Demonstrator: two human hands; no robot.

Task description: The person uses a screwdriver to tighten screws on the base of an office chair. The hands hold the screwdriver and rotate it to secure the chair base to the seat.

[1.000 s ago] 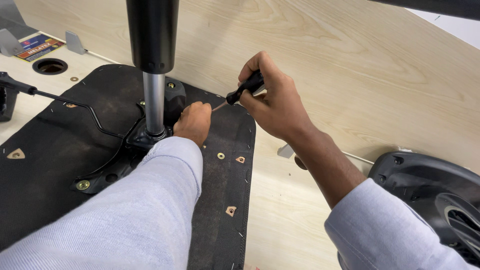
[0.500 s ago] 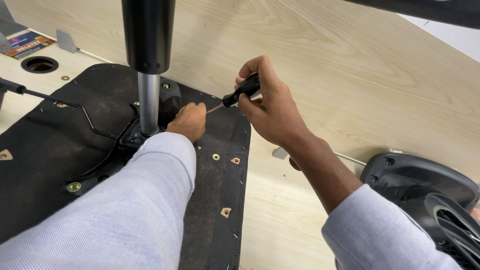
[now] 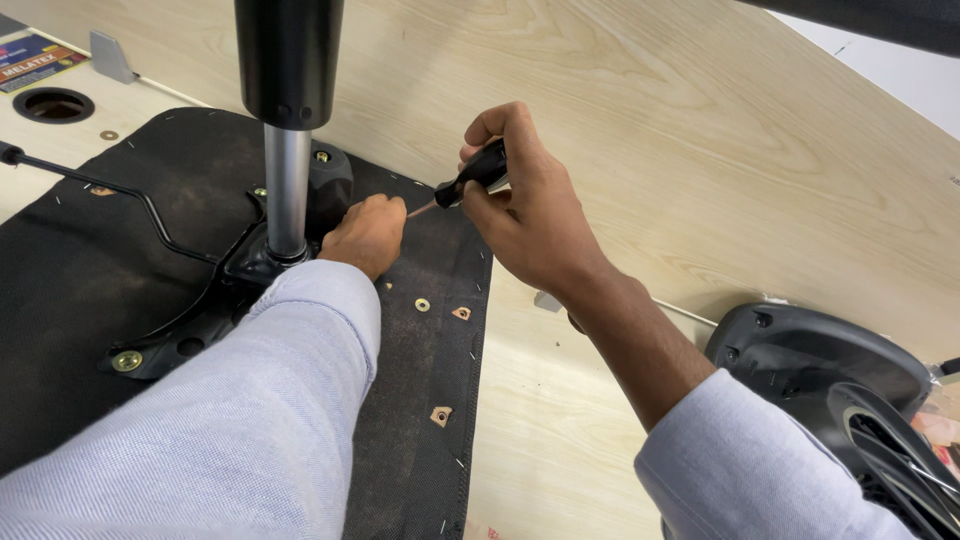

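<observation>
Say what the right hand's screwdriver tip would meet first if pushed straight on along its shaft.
Probably the left hand: the screwdriver in the right hand points down-left at its knuckles, with the black mechanism plate just beyond. The tip looks hidden there, so depth is uncertain.

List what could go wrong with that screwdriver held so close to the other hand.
1. The screwdriver tip points straight at the left hand; a slip could jab the fingers.
2. The right hand holds the tool at a slant, so it may cam out of the fastener, which the left hand hides.
3. The tall gas cylinder stands beside the left forearm; a bump could jolt the work.
</observation>
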